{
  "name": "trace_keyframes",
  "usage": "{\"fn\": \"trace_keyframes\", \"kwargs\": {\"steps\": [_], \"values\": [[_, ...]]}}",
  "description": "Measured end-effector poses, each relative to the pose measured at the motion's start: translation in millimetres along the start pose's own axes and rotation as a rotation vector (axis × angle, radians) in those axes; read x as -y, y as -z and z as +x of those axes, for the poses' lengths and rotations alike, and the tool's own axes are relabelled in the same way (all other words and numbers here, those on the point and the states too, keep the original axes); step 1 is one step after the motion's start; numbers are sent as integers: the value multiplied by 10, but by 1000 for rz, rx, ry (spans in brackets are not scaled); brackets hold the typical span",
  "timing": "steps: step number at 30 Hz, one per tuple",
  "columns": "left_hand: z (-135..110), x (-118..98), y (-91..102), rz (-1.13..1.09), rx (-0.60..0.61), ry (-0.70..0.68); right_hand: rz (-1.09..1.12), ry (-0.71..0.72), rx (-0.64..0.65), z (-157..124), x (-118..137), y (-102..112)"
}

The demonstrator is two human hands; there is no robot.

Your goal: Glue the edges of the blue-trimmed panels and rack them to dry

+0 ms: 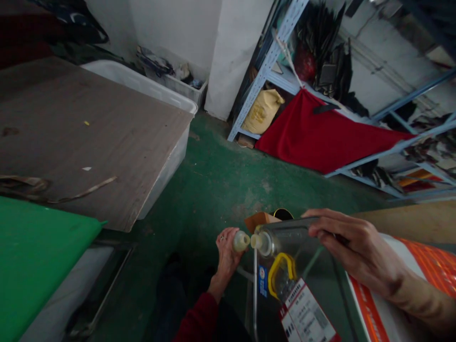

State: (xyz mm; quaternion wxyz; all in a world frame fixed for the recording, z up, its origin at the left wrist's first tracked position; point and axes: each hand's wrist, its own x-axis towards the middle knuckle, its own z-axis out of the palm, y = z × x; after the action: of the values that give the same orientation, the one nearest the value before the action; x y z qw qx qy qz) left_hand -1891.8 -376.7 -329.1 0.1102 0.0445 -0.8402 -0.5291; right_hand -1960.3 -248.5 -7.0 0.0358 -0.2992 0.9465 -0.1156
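Green floor (213,171) fills the middle of the frame below a white wall (174,23), with blue metal shelving (270,66) at upper right, a brown board (96,123) across the left and a red cloth (313,133) hung along the shelves. At lower right, beside an orange-and-white carton (438,266), a large rectangular can (295,232) leans with its spout (262,242) toward the centre. It should be stiff and, if well filled, heavy and apt to swing; its slick sides call for a firm hold on the far edge or on the yellow handle (285,257). It looks grey and glossy (metal or clear plastic, I cannot tell), bearing a white label (308,311) with red borders. The right hand (351,237) folds its fingers, close together, over the can's upper edge; its thumb's hold is unclear. Near the lower centre, the left hand (226,247) wraps curled fingers around a small bottle (241,241), its open mouth facing the spout, just beside it. Pale and translucent, the bottle is probably light, slightly squeezable and slippery if wet, best gripped round its body below the neck.
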Motion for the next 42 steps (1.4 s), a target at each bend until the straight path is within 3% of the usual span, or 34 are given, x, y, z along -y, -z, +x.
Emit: {"fn": "trace_keyframes", "kwargs": {"steps": [10, 16, 28, 42], "values": [[-37, -18, -42, -13, -6, -21, -88, 107, 44, 48, -13, 39], [-36, -18, -32, -10, -9, -19, -52, 36, 0, 28, 38, -32], [-36, -12, -45, -17, -38, -18, -44, 35, 12, 62, 83, -66], [-47, -21, -55, -37, 30, 7, -72, 0, 24, 57, 107, -44]]}}
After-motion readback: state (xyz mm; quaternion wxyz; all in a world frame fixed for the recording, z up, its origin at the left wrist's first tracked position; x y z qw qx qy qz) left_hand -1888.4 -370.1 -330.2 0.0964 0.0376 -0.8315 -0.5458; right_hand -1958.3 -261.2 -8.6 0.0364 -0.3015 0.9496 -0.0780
